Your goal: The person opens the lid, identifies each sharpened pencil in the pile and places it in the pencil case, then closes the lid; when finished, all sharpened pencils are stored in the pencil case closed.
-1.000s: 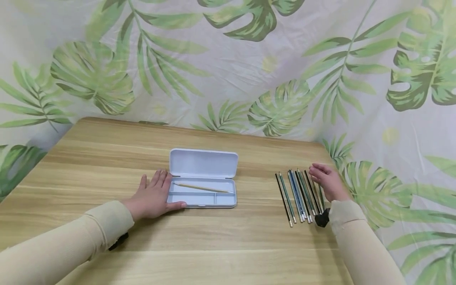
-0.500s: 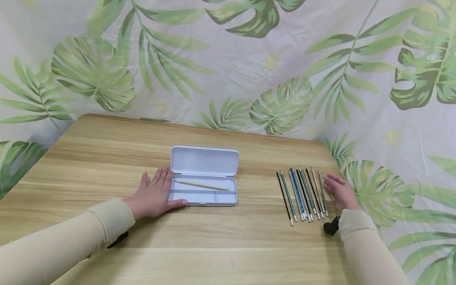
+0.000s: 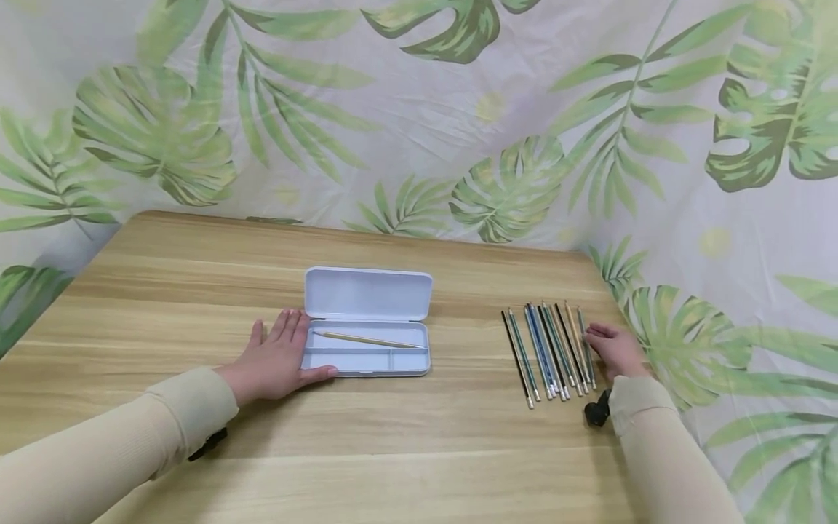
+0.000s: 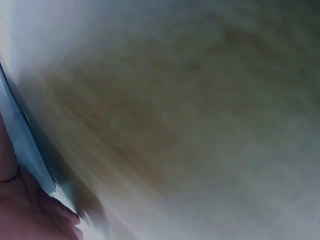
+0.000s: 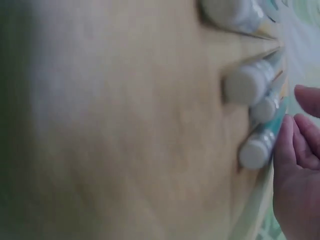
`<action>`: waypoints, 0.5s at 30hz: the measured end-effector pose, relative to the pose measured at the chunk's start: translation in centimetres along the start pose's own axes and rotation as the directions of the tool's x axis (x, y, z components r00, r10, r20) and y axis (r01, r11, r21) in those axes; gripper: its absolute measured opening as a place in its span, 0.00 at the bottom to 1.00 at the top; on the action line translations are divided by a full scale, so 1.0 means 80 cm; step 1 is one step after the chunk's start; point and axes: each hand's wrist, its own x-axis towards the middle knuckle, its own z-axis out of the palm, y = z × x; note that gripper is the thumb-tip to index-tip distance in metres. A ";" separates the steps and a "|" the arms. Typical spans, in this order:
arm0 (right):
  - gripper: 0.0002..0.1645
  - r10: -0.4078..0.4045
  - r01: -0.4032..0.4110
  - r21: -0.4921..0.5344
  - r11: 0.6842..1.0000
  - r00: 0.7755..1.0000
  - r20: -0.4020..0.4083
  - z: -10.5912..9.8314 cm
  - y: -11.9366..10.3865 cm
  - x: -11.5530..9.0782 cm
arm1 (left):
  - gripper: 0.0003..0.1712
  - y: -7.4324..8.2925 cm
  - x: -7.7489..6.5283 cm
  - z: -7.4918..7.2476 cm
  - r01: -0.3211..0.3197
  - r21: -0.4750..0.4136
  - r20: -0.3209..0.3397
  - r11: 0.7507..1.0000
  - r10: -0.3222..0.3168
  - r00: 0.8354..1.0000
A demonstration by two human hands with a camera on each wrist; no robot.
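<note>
A pale blue pencil case [image 3: 347, 358] lies with its lid raised, a gold-coloured pencil [image 3: 369, 339] slanting across its back compartment. My left hand [image 3: 271, 360] rests flat against the case's left end, fingers straight, thumb along the front edge; the left wrist view shows part of this hand [image 4: 30, 210] beside the bluish case wall [image 4: 25, 142]. My right hand [image 3: 615, 351] is at the right end of a row of several pencils [image 3: 552, 349]. Its fingertips meet the outermost green pencil [image 3: 591, 371]. Seen from the right wrist, the thumb [image 5: 307, 100] stays apart from the fingers.
The wooden table [image 3: 393, 451] carries the case and the pencils, whose white eraser ends point towards me. A leaf-patterned cloth [image 3: 419, 109] hangs behind the table and down its right side.
My right hand moves from above the pencils out past their right side, then back in to touch the outermost one. The left hand stays at the case.
</note>
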 end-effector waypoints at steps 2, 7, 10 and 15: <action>0.32 -0.030 0.029 -0.107 0.994 0.999 -0.011 0.000 -0.004 0.001 | 0.70 0.001 -0.001 -0.001 -0.002 -0.012 -0.002 1.000 0.002 1.000; 0.29 -0.073 0.064 -0.274 0.959 0.997 -0.021 -0.003 -0.009 0.002 | 0.70 0.006 -0.003 -0.005 -0.007 -0.023 -0.005 1.000 0.007 1.000; 0.27 -0.069 0.057 -0.338 0.939 0.997 -0.026 -0.003 -0.016 0.005 | 0.71 0.006 -0.005 -0.006 -0.005 -0.022 -0.007 1.000 0.004 1.000; 0.23 -0.045 0.025 -0.506 0.862 0.999 -0.027 -0.005 -0.034 0.011 | 0.71 0.002 -0.002 -0.007 -0.008 -0.012 -0.022 1.000 0.008 1.000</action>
